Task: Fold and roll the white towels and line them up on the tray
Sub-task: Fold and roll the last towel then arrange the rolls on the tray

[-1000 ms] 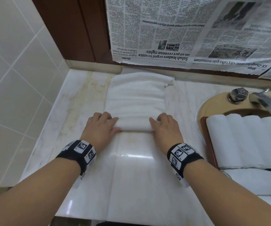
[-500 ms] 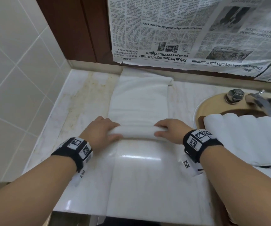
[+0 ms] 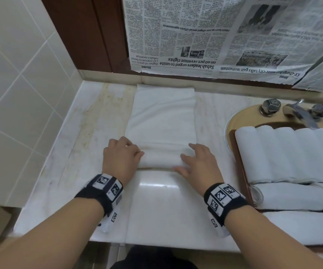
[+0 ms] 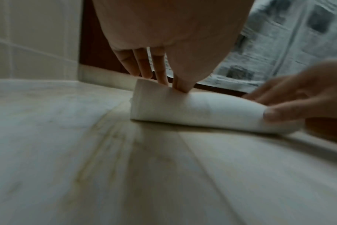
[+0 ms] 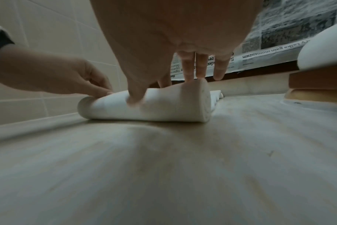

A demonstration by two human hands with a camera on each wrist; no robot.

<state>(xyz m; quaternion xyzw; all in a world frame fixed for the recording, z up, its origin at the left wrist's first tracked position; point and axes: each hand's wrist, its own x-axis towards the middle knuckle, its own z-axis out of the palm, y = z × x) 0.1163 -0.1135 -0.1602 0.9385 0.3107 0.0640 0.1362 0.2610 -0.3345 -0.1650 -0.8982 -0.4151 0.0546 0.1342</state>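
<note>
The towel [image 3: 161, 121] lies on the table [image 3: 168, 208], partly rolled: its near end forms a roll [image 3: 161, 159] running crosswise between the two hands, and the flat part stretches away beyond the fingertips toward the wall. The left hand [image 3: 120, 159] rests on the roll's left end with straight fingers [image 4: 160, 68] pressing down on top, holding nothing in a grip. The right hand [image 3: 198, 162] lies on the right end, fingers [image 5: 201, 65] spread and straight over the top, thumb [image 5: 137, 92] pressed against the near side of the roll. Both hands are flat and fairly wide, neither curled round the cloth. Just to the right of the right hand stands the tray [image 3: 240, 171], set over the sink [image 3: 240, 117], with finished rolls [image 3: 285, 154] lying side by side on it, touching one another; more rolls lie nearer along the tray. Past them is the tap [image 3: 298, 111]. Newspaper [image 3: 224, 35] hangs on the wall beyond the towel.
</note>
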